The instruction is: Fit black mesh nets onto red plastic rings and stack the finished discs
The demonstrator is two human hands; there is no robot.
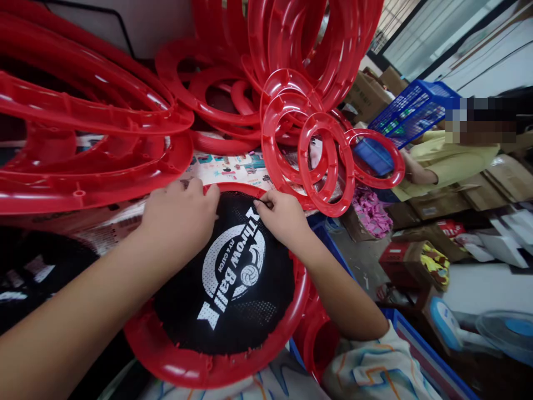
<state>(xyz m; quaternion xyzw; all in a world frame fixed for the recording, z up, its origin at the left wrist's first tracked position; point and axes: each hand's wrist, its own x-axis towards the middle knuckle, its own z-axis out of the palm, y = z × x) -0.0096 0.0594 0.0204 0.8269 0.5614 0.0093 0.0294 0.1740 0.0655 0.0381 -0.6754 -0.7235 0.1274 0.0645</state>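
Note:
A red plastic ring (179,364) lies in front of me with a black mesh net (266,272) spread inside it. The net carries white "Throw Ball" print and a ball drawing. My left hand (181,211) is closed over the far left part of the rim, its fingers curled down; the fingertips are partly hidden. At the far right of the rim, my right hand (283,216) pinches the net's edge between thumb and forefinger. Small pegs show along the ring's near inner edge, by the net's border.
Large red rings (83,116) are heaped at left, with several more rings (327,166) standing beyond my hands. More black mesh (45,266) lies at left. A person in a yellow top (453,161) works at right near a blue crate (412,111). Boxes and a fan (445,322) stand farther right.

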